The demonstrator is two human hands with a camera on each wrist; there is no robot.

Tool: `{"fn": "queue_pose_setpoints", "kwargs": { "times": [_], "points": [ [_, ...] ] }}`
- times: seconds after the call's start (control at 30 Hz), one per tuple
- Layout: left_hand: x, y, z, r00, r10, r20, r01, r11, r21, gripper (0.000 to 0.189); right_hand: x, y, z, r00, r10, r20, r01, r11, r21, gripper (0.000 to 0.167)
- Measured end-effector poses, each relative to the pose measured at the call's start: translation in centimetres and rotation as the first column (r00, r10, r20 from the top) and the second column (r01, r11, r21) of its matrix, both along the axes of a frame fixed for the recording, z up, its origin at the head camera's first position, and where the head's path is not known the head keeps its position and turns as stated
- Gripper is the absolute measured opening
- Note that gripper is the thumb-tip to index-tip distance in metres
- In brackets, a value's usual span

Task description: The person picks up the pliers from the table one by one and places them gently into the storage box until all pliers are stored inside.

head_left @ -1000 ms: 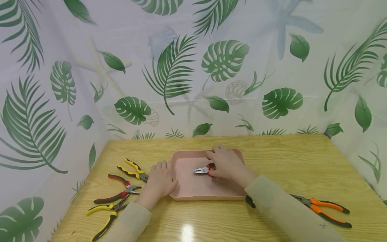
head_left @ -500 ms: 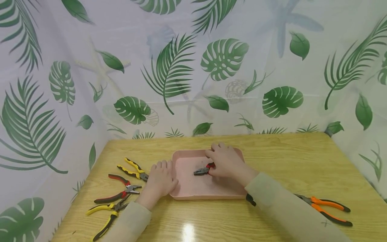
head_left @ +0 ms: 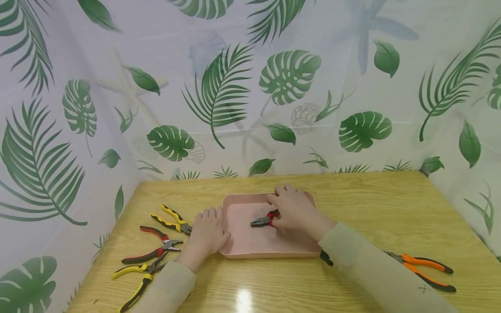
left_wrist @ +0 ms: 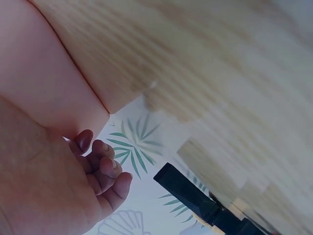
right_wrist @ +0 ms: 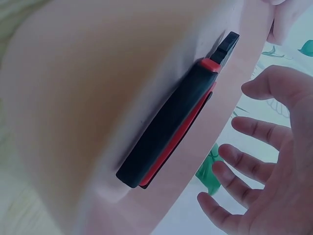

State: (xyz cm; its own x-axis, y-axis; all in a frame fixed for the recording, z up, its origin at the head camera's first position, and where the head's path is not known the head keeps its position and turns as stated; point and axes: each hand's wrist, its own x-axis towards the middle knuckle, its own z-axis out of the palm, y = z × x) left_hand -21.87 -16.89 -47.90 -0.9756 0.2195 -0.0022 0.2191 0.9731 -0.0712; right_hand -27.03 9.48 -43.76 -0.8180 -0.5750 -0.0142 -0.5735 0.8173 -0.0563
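Inside a shallow pink tray (head_left: 244, 243) lie red-and-black pliers (head_left: 261, 221), their dark metal head pointing left. My right hand (head_left: 291, 208) is above the handles, covering most of them in the head view. From the right wrist, these pliers (right_wrist: 168, 122) show closed along the tray floor, with the spread fingers (right_wrist: 244, 159) apart from them. At the tray's left end rests my left hand (head_left: 209, 230), thumb by the front left corner. In the left wrist view, its loosely bent fingers (left_wrist: 110, 171) hold nothing and sit beside the tray's outer wall.
Left of the tray lie yellow-and-black pliers (head_left: 181, 225), red-and-black pliers (head_left: 167, 245) and another yellow pair (head_left: 146, 269), all spread. Orange-handled pliers (head_left: 415, 263) lie at the right. A black tip (head_left: 325, 258) shows under the right forearm. Leaf-printed cloth (head_left: 242, 130) stands behind the table.
The head of the pliers in the tray looked bright and silver one second ago and looks dark now, its angle slightly turned. Both hands stay almost where they were.
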Motion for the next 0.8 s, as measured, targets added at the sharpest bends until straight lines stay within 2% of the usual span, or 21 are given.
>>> {"fn": "queue_pose_setpoints", "kwargs": {
  "times": [0.13,0.4,0.8],
  "points": [
    [0.0,0.0,-0.1,1.000,-0.006,-0.015,0.006,1.000,0.000,0.046,0.0,0.2,0.2,1.000,0.002,0.010,-0.002,1.000,-0.001,0.042],
    [0.1,0.0,0.0,1.000,-0.013,-0.004,0.013,1.000,0.003,0.045,-0.1,0.7,0.2,0.999,-0.030,0.030,0.030,1.000,0.004,0.049],
    [0.1,0.3,0.0,1.000,-0.001,0.009,0.001,0.999,-0.032,0.045,-0.3,1.8,-0.5,0.999,-0.024,-0.046,0.024,1.000,0.006,0.045]
  ]
}}
